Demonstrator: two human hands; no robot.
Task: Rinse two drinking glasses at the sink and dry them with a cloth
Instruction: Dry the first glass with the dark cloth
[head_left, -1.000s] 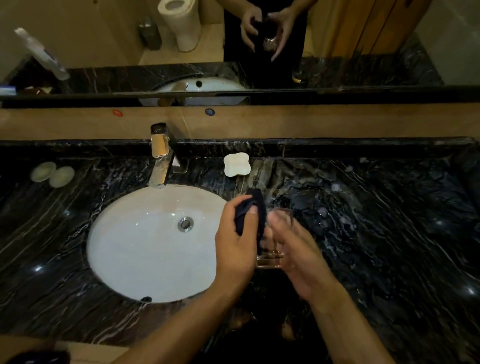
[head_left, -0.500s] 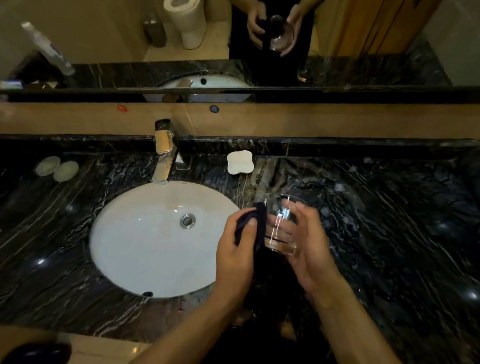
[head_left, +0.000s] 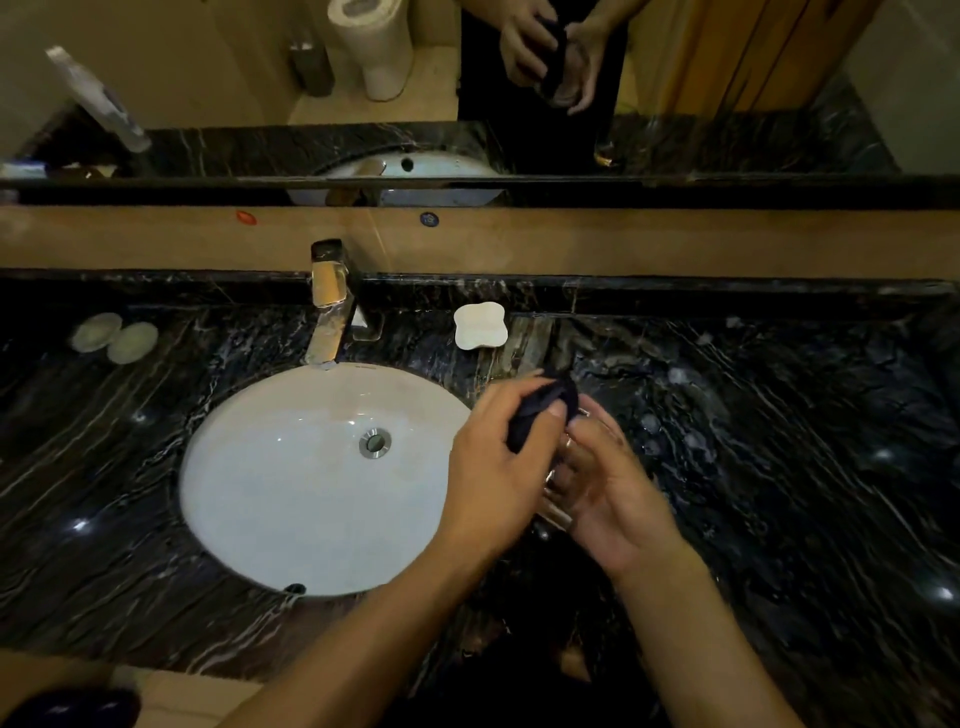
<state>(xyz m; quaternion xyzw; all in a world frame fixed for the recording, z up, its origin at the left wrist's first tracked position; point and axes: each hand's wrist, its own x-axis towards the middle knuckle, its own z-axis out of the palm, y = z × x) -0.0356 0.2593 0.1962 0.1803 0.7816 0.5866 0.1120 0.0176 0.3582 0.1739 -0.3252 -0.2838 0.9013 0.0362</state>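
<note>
Nearest us, our two forearms reach in over the black marble counter (head_left: 779, 467), just right of the sink (head_left: 291, 483). Our right hand (head_left: 615, 499) cups a clear drinking glass (head_left: 558, 506), fingers curled round its side; the glass is tilted, see-through, its thick base showing as a bright rim low between the two hands, held above the counter. Our left hand (head_left: 493, 467) pinches a dark cloth (head_left: 543, 410), bunched, thumb on top, pressed at the upper end of the glass. The cloth looks navy or black; its lower part is lost in shadow.

Further back: the sink's metal drain (head_left: 374, 442), then a chrome tap (head_left: 327, 306) at the rim, a white soap dish (head_left: 479, 326) to its right, two pale round soaps (head_left: 114, 335) far left. Behind, a tan ledge and the mirror (head_left: 208, 78), showing the hands, the cloth and a toilet.
</note>
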